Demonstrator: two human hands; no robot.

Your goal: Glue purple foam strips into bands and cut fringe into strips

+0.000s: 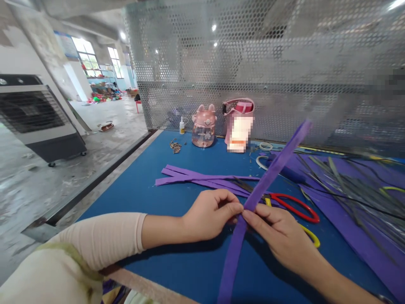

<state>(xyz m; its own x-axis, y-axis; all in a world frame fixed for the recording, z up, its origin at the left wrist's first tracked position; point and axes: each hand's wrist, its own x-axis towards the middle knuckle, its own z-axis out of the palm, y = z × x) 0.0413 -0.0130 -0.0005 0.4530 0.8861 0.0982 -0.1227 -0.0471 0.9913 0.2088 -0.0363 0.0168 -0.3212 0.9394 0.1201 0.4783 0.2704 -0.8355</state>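
Head view: left hand (pixel 210 215) and right hand (pixel 280 232) pinch a purple strip (pixel 263 185)

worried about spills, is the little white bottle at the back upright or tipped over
Upright: the small white bottle stands on its base on the blue table, narrow tip pointing up.

Head-worn view here, peering forward and down from behind and above left hand (pixel 209 215) and right hand (pixel 283 234), both close to lens! Blue tabletop (pixel 133 194) beneath them, perforated metal panel (pixel 268 63) beyond, portable air cooler (pixel 34 114) farther off, left of left hand.
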